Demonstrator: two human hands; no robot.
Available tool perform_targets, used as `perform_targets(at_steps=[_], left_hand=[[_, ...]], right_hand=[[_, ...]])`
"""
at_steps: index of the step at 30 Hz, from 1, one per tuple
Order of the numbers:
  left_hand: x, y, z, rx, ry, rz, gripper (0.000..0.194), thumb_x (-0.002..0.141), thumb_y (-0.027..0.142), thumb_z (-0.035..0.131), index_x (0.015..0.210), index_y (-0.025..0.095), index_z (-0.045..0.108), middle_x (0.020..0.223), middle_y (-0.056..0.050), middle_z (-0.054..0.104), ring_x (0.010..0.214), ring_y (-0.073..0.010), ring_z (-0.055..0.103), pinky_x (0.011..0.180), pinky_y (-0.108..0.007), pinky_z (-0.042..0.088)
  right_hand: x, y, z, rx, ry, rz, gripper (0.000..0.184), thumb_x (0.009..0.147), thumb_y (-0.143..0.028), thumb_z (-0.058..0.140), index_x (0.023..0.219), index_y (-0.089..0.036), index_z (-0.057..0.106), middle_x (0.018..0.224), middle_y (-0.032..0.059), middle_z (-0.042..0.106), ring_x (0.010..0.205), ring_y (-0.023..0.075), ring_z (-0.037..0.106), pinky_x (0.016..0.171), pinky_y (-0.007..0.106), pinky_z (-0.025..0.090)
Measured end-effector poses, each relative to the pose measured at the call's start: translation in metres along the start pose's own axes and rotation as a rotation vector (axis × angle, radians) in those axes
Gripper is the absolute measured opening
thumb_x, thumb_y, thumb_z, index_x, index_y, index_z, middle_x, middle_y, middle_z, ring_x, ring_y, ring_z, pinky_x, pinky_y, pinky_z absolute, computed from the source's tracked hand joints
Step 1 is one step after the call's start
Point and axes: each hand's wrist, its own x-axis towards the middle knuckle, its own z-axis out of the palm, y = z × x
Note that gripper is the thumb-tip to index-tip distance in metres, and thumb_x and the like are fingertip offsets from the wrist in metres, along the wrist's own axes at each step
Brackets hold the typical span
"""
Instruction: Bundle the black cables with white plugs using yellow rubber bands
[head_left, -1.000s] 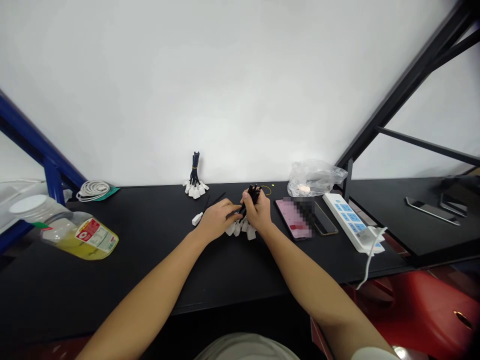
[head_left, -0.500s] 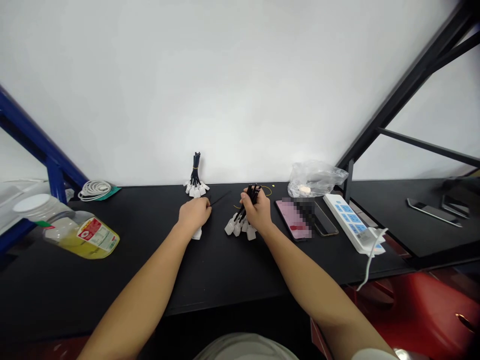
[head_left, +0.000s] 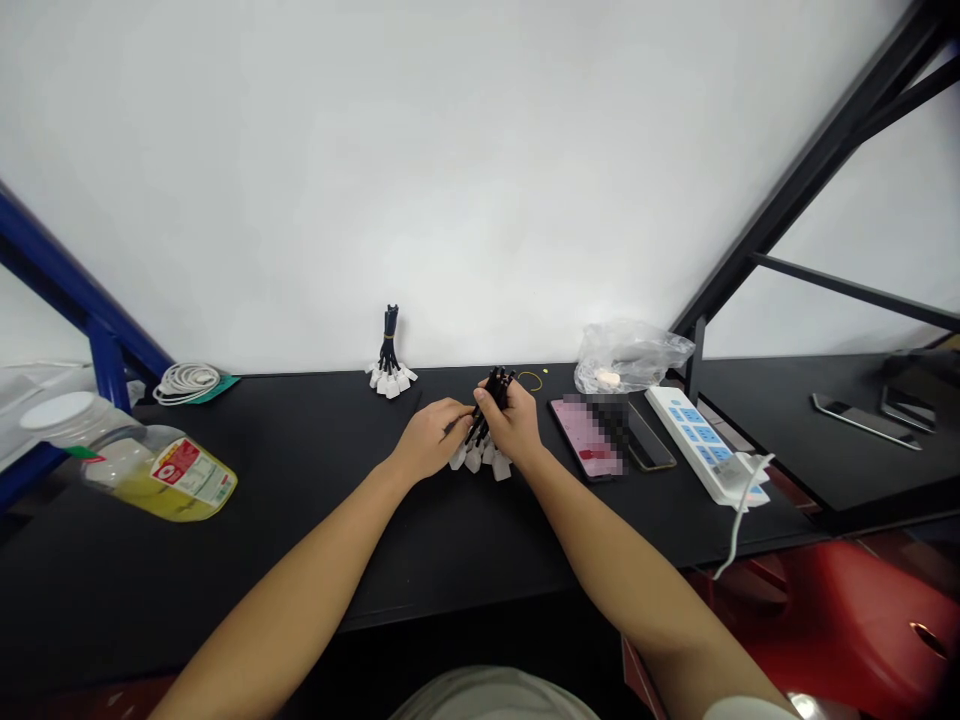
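My right hand (head_left: pixel 511 418) is closed round a bundle of thin black cables (head_left: pixel 496 385) with white, block-like ends. The white ends (head_left: pixel 480 458) fan out at the bottom, just above or on the black table; contact cannot be made out. My left hand (head_left: pixel 431 438) reaches in from the left, its fingers pinched together against the bundle's side on one of the black cables. Its fingertips partly cover the stems. Behind, near the wall, a second bundle of black cables (head_left: pixel 390 338) stands upright on its splayed white ends, bound by a yellowish band.
Right of my hands lie two phones (head_left: pixel 589 440), a clear plastic bag (head_left: pixel 630 355) and a white power strip (head_left: pixel 701 445). A yellow band (head_left: pixel 531 381) rests behind. At left are an oil bottle (head_left: pixel 180 475) and a coiled white cable (head_left: pixel 187 382) on the black table (head_left: pixel 300 520).
My left hand has moved right, bringing a black cable with a white end from beside the bundle up against it. My right hand keeps hold of the bundle in nearly the same place.
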Motion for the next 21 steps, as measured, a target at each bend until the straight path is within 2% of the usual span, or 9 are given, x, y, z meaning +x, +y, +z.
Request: perform_targets(at_steps=[2,4,7,10,12,16,21], left_hand=[[0.001,-0.002,-0.005,0.004,-0.029,0.02,0.031,0.098,0.031,0.045,0.113,0.02,0.07,0.106,-0.007,0.071,0.1,-0.019,0.066,0.092,-0.031,0.05],[0.003,-0.005,-0.012,0.082,-0.017,-0.036,0.034,0.099,0.034,0.044,0.116,0.021,0.069,0.111,-0.007,0.071,0.102,-0.0197,0.066,0.092,-0.032,0.05],[0.005,-0.014,-0.028,0.364,-0.017,-0.337,0.036,0.096,0.042,0.044,0.111,0.022,0.071,0.111,-0.01,0.071,0.101,-0.0259,0.067,0.086,-0.037,0.051],[0.005,-0.027,-0.044,0.569,-0.216,-0.646,0.035,0.088,0.05,0.052,0.092,0.021,0.072,0.098,-0.013,0.073,0.094,-0.0328,0.069,0.078,-0.041,0.052],[0.005,-0.033,-0.05,0.597,-0.33,-0.733,0.03,0.082,0.048,0.057,0.086,0.022,0.072,0.095,-0.013,0.074,0.091,-0.034,0.069,0.076,-0.041,0.051],[0.005,-0.035,-0.049,0.602,-0.345,-0.715,0.021,0.077,0.037,0.058,0.083,0.024,0.073,0.095,-0.012,0.074,0.091,-0.0323,0.07,0.075,-0.039,0.051],[0.004,-0.029,-0.041,0.58,-0.341,-0.64,0.02,0.073,0.037,0.061,0.084,0.025,0.073,0.096,-0.013,0.074,0.09,-0.0324,0.069,0.076,-0.039,0.05]], right_hand=[[-0.001,0.0,0.0,0.016,-0.016,0.006,0.02,0.093,-0.039,0.057,0.094,-0.021,0.065,0.083,0.0041,0.072,0.075,0.0184,0.067,0.072,0.03,0.052],[-0.001,0.0,0.0,0.029,-0.029,0.029,0.02,0.093,-0.039,0.057,0.096,-0.021,0.063,0.08,0.0033,0.072,0.071,0.0178,0.068,0.07,0.029,0.052],[-0.002,0.001,0.001,0.027,-0.022,0.058,0.02,0.093,-0.04,0.057,0.098,-0.021,0.062,0.079,0.0029,0.073,0.07,0.0179,0.068,0.068,0.029,0.051],[-0.002,0.001,0.001,0.026,-0.017,0.067,0.021,0.092,-0.04,0.057,0.098,-0.021,0.062,0.08,0.0031,0.073,0.071,0.0185,0.069,0.069,0.029,0.052],[-0.002,0.001,0.001,0.027,-0.018,0.072,0.02,0.092,-0.04,0.058,0.098,-0.021,0.062,0.08,0.0033,0.074,0.072,0.0187,0.07,0.069,0.029,0.052],[-0.001,0.002,0.001,0.033,-0.024,0.061,0.02,0.092,-0.04,0.058,0.098,-0.021,0.062,0.08,0.0032,0.073,0.07,0.0181,0.068,0.068,0.029,0.051],[-0.001,0.004,0.001,0.021,-0.025,0.054,0.02,0.092,-0.041,0.058,0.097,-0.022,0.062,0.078,0.0026,0.073,0.068,0.0175,0.067,0.066,0.029,0.051]])
